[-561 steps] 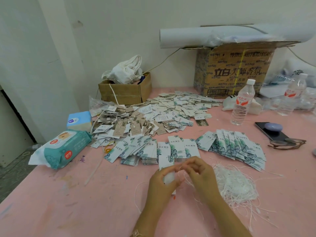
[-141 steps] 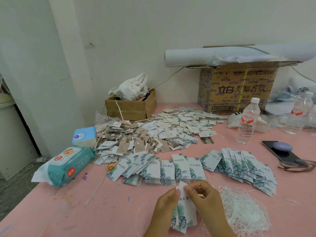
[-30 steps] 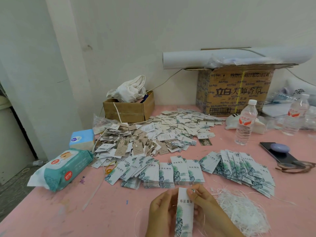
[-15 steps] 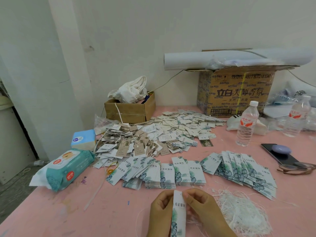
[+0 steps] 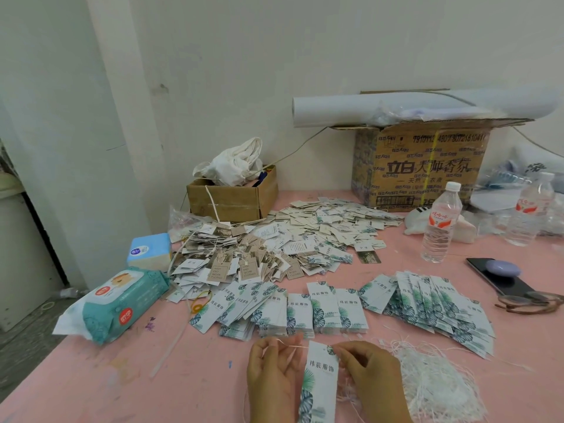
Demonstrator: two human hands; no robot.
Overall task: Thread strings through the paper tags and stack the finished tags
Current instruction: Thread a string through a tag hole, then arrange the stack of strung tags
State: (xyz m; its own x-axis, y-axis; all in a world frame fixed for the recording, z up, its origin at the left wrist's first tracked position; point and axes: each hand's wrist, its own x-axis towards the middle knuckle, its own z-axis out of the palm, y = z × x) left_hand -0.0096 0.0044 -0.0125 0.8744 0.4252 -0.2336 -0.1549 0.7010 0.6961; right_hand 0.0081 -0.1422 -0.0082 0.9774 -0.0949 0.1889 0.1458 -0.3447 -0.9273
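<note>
Left hand (image 5: 274,380) pinches string (image 5: 291,348), right hand (image 5: 372,383) pinches the leaf-print tag (image 5: 320,370); stacks (image 5: 300,312) beyond fingers (image 5: 268,346) look done, string heap (image 5: 439,389) beside them unused

A pink surface (image 5: 91,377) is covered at its middle by a heap of loose tags (image 5: 290,239), with rows of leaf-print tags (image 5: 335,306) fanned at 6 o'clock of the heap. A tangle of white strings (image 5: 436,380) is seen at 5 o'clock, a wipes pack (image 5: 119,303) at 9, a small cardboard box (image 5: 232,199) at 11, a large carton (image 5: 421,169) at 1, and a water bottle (image 5: 439,224) and phone (image 5: 500,279) at 3.
</note>
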